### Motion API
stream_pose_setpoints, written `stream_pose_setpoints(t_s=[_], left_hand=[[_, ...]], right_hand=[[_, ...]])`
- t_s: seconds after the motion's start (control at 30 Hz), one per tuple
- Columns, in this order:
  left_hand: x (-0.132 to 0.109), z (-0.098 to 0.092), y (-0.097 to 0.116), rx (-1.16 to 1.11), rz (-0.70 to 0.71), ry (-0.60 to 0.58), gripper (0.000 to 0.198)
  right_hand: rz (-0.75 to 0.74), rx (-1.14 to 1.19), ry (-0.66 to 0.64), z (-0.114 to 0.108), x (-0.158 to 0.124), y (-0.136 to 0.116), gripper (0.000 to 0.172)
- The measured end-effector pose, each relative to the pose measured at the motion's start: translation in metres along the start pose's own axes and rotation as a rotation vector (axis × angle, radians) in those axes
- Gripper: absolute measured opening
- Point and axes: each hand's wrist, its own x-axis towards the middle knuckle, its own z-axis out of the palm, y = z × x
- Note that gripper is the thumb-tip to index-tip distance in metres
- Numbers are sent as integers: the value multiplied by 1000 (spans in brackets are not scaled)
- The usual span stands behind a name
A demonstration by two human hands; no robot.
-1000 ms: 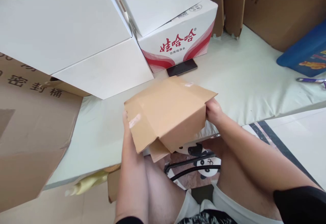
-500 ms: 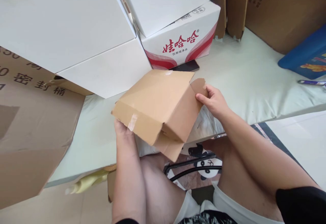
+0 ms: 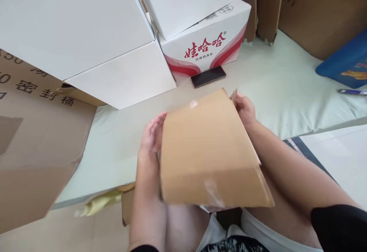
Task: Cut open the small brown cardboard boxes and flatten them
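Observation:
I hold a small brown cardboard box (image 3: 209, 152) between both hands above my lap, one broad face turned up toward me, with bits of clear tape on it. My left hand (image 3: 151, 137) presses against the box's left side, fingers together and partly hidden behind it. My right hand (image 3: 245, 108) grips the far right corner next to a small flap. The box's near edge is blurred.
A pale green mat (image 3: 286, 87) lies ahead. On it stand large white boxes (image 3: 86, 41), a white carton with red lettering (image 3: 206, 41) and a black phone (image 3: 208, 76). Brown cardboard (image 3: 34, 141) leans at left; a blue item (image 3: 346, 60) and a pen (image 3: 351, 91) lie far right.
The box has been turned over and pulled toward me, so a plain broad face now points up. My left hand shifted from under it to its left side; my right moved to the far corner.

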Motion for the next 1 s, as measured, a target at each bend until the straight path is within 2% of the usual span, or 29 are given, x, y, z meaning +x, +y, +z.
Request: stream_pose_setpoints(t_s=[0.1, 0.2, 0.33, 0.5, 0.63, 0.7, 0.83, 1.0], left_hand=[[2, 11, -6, 151, -176, -105, 53], [0, 10, -10, 205, -286, -184, 59], [-1, 3, -12, 193, -280, -300, 64], [-3, 0, -10, 244, -226, -487, 68], [-8, -3, -10, 267, -320, -577, 79], [-10, -4, -12, 231, -346, -530, 81], [-11, 1, -17, 86, -319, -298, 77], [-4, 13, -13, 4, -225, -57, 55]], right_hand=[[-61, -37, 53, 5, -2, 4, 37], [-86, -181, 151, 3, -1, 5, 36], [-27, -367, 223, -8, 4, 1, 30], [13, -443, 175, -17, 9, -3, 36], [46, -449, 120, -17, 9, 0, 37], [44, -429, 116, -16, 9, 3, 41], [-6, -372, 170, -13, 11, 10, 40], [-77, -340, 243, -18, 16, 15, 40]])
